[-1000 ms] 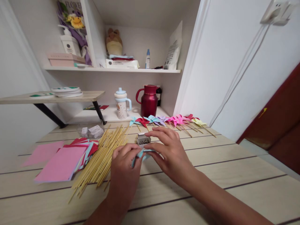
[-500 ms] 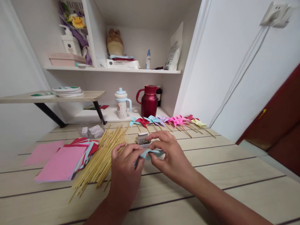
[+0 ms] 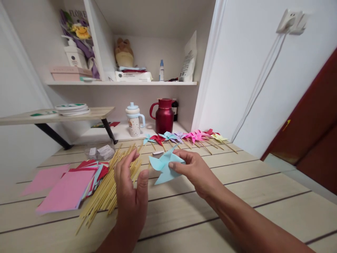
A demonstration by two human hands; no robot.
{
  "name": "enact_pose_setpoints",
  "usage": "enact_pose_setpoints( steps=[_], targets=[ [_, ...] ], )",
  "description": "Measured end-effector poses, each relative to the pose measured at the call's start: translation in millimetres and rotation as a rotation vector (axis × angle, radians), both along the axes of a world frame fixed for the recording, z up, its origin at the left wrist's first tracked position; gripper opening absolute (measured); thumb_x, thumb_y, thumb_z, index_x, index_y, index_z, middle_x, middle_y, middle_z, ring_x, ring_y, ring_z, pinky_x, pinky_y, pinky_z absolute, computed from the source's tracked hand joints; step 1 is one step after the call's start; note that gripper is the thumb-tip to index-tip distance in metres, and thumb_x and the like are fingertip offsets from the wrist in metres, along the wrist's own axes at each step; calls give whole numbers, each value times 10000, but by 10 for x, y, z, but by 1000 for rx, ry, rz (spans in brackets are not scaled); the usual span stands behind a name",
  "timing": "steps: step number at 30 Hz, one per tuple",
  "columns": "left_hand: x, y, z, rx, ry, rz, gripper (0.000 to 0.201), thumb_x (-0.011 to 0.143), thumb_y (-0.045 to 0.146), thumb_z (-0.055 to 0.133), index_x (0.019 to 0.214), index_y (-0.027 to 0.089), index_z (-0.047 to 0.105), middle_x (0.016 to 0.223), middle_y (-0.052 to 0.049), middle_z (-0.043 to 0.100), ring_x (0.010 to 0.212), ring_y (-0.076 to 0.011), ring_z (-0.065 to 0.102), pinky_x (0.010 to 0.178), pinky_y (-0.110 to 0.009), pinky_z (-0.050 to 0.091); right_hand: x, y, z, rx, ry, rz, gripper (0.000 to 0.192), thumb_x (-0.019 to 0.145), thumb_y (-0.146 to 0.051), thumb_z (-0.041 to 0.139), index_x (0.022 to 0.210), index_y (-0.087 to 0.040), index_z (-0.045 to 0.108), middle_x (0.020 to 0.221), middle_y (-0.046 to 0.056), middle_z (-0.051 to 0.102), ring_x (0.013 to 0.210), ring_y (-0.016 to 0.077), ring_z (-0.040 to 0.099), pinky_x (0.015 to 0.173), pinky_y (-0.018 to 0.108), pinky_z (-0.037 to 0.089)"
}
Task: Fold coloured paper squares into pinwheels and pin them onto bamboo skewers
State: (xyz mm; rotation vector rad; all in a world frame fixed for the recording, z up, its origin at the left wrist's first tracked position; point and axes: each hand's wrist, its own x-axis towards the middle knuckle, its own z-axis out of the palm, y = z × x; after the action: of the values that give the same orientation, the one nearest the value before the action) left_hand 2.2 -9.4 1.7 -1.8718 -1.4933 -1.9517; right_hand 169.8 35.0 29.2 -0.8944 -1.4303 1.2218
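Note:
A light blue paper pinwheel is pinched at its right side between the thumb and fingers of my right hand. It has no stick on it, and its folded blades face me. My left hand is open just left of the pinwheel, thumb and fingers apart, holding nothing. Behind that hand lies a loose bundle of thin wooden sticks. Most of a small box is hidden behind the pinwheel; only its pale lid edge shows.
Finished pinwheels on sticks lie along the table's back edge. Pink paper squares and other coloured sheets are at left, with a clear container of small boxes behind. A red thermos jug and spotted cup stand at the back.
My left hand has let go of the blue paper and drawn away to the left, opening. My right hand now holds the pinwheel up and turned, showing its blades. The view has shifted slightly.

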Motion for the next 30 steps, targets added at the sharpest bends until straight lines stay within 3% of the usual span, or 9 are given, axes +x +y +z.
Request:
enact_pose_setpoints(
  steps=[5,11,15,18,24,30],
  targets=[
    [37,64,-98,-173,-204,-174,546,888,444,550,1383,242,436,1236,-90,541,1182,-255,505,1031,-431,377,-7,-19,29,-81,47,3,109,633,-235,703,710,-161,684,719,-4,613,655,130,512,650,270,395],
    [15,214,-205,-396,-443,-361,715,734,485,725,1353,226,477,1264,-113,576,1207,-293,525,1043,-476,371,14,-13,9,-95,37,-2,130,642,-228,694,744,-148,702,719,-1,631,646,126,509,642,265,380],
    [44,202,-156,-438,-395,-462,486,669,418,786,1096,214,674,1225,-99,627,1209,-294,537,1059,-439,365,6,-14,-9,-99,23,-3,111,647,-220,689,739,-156,690,694,-15,611,635,121,493,636,261,371],
    [81,162,-107,-464,-391,-471,306,691,372,771,946,211,718,1158,-78,666,1201,-271,546,1074,-402,352,-12,-23,-24,-89,33,22,81,653,-211,685,714,-160,670,699,-18,598,639,117,480,631,257,364],
    [137,165,-143,-565,-676,-560,386,662,368,790,1000,201,710,1069,-71,734,1111,-275,624,988,-409,446,-49,-44,-61,-72,44,52,58,683,-208,677,705,-157,660,709,-15,587,644,116,476,630,253,366],
    [158,170,-168,-579,-776,-516,317,628,321,814,902,178,738,960,-80,766,1018,-271,675,927,-386,494,-95,-31,-125,-57,20,48,80,676,-230,682,668,-165,636,708,-9,587,658,129,485,637,260,371]
  ],
)
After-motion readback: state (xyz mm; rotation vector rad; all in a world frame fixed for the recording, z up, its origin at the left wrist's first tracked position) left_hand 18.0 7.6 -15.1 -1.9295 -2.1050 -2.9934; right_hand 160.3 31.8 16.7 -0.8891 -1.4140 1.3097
